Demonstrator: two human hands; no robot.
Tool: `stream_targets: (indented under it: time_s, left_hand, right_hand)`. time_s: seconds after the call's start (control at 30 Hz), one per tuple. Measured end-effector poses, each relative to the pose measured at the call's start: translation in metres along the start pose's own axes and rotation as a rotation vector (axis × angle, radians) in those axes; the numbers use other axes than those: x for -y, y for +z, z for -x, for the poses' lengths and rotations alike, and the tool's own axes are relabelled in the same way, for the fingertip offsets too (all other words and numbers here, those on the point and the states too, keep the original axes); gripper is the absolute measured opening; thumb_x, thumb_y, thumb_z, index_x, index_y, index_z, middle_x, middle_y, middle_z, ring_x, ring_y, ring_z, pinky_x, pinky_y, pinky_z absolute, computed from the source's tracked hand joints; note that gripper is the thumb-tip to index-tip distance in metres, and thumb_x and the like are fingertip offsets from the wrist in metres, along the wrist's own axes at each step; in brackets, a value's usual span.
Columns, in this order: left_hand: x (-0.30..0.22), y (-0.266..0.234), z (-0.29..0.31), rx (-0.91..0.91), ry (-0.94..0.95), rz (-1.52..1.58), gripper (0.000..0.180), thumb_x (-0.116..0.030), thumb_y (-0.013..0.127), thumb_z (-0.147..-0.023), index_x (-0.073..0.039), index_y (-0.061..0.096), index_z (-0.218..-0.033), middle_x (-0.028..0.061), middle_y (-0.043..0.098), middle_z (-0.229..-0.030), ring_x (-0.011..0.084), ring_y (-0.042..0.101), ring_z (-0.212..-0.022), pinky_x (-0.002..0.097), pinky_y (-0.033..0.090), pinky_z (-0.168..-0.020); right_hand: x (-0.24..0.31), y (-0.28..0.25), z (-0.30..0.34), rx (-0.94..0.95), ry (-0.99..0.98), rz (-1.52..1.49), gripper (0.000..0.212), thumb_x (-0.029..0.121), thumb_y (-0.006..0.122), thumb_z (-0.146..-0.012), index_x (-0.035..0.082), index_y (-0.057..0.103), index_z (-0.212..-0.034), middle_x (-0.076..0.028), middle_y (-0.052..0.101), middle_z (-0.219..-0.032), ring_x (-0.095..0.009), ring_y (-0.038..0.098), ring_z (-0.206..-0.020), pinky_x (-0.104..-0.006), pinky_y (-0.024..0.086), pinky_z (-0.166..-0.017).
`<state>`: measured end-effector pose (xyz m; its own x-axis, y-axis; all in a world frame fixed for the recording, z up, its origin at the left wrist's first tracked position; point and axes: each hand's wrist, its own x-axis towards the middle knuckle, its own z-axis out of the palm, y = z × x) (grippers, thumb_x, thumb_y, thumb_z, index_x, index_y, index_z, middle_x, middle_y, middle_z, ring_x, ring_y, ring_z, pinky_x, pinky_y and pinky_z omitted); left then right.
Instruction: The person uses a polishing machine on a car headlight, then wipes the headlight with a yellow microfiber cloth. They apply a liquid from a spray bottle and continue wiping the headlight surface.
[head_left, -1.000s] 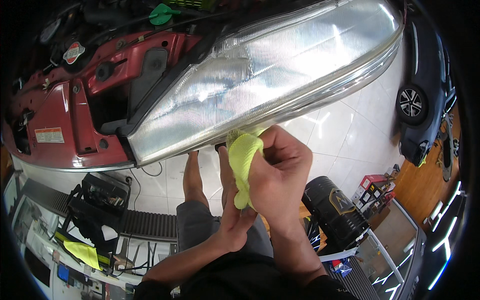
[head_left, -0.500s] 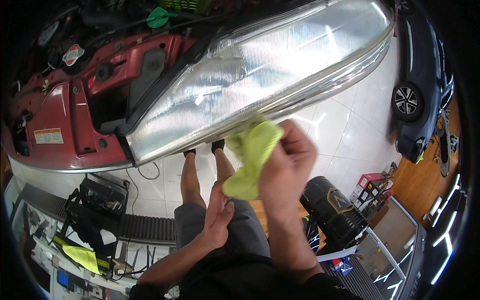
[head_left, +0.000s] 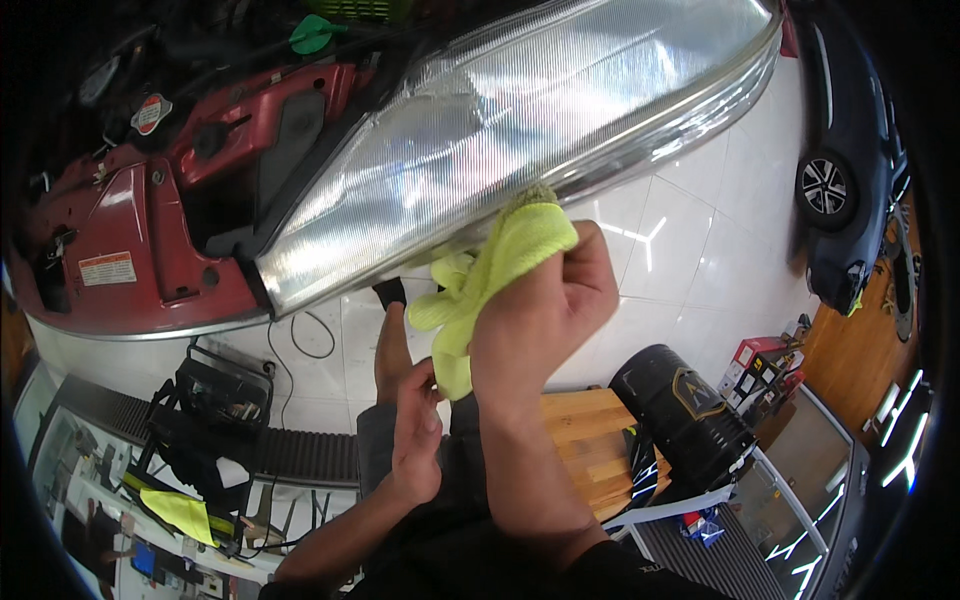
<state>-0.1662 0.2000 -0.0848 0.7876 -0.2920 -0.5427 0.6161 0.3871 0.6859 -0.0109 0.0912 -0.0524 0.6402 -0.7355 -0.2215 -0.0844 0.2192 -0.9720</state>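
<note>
My right hand (head_left: 540, 310) is closed round a yellow-green cloth (head_left: 525, 235) and presses its bunched, darker-soiled top against the lower rim of a long clear headlight (head_left: 560, 130). The cloth's loose folds hang down on the left of that hand. My left hand (head_left: 415, 440) is held lower and to the left, fingers loosely stretched. Its fingertips are beside the cloth's hanging end; whether they touch it I cannot tell. Faint hazy patches and fine vertical lines show on the headlight lens.
Left of the headlight is the red front frame (head_left: 120, 240) of a car. A black drum (head_left: 680, 410) and a wooden surface (head_left: 580, 440) stand at lower right. A black cart (head_left: 205, 440) carries another yellow cloth (head_left: 178, 515). A dark car (head_left: 850, 150) is far right.
My right hand and the cloth have shifted slightly left, with the cloth's top now at the headlight's lower rim. My left hand has moved a little left and down. The view has shifted slightly.
</note>
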Motion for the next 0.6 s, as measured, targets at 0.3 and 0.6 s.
stream_targets:
  time_s: [0.3,0.6]
  left_hand:
    - [-0.011,-0.002,-0.002,0.046,0.008,-0.040,0.074,-0.048,0.050,-0.101,0.003,0.029,-0.149,0.0154,0.042,-0.147,0.0247,0.040,-0.134,0.0428,0.029,-0.112]
    - [-0.014,-0.017,-0.009,0.072,-0.028,-0.217,0.070,-0.047,0.048,-0.103,0.000,0.029,-0.151,0.0126,0.043,-0.146,0.0243,0.043,-0.135,0.0419,0.031,-0.115]
  right_hand:
    - [0.008,-0.001,-0.004,-0.005,0.015,0.126,0.025,0.005,0.057,-0.097,0.001,0.052,-0.073,-0.001,0.056,-0.067,-0.004,0.048,-0.059,-0.0225,0.040,-0.053]
    - [0.009,-0.006,-0.007,0.065,0.113,0.145,0.020,0.005,0.059,-0.094,0.001,0.053,-0.076,-0.001,0.058,-0.071,-0.004,0.053,-0.065,-0.0237,0.043,-0.056]
